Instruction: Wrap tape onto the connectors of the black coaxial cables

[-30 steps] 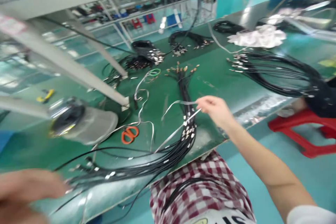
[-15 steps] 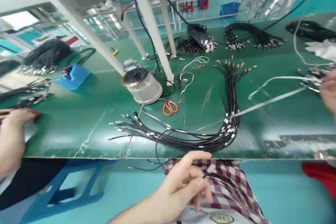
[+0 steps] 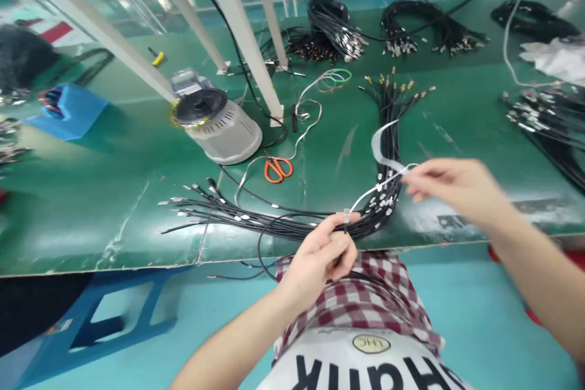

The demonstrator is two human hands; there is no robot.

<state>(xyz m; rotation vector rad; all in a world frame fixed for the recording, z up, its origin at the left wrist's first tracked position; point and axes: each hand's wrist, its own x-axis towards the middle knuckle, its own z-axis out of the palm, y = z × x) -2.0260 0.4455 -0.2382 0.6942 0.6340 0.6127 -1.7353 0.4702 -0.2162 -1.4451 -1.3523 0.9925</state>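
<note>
Our left hand [image 3: 320,256] pinches the cable bundle [image 3: 292,225] at the green bench [image 3: 91,195] edge; our right hand [image 3: 450,186] fingers pinch the white strip [image 3: 381,155], stretched between both; binding seems in hand, wanting steady tension

Landmark: orange scissors [image 3: 278,169], lying on the green table [image 3: 114,195].
Left hand [image 3: 320,256]: we see it below-right of the scissors at the table edge, fingers closed on a strand of the cable bundle [image 3: 283,225].
Right hand [image 3: 457,186]: right of the scissors, fingertips pinching the white strip [image 3: 381,155].
White strip: we see it slanting from the right hand toward the left.
Grey round machine [image 3: 219,128]: near the scissors, up-left.
Blue tray [image 3: 68,111]: far left of the scissors.
</note>
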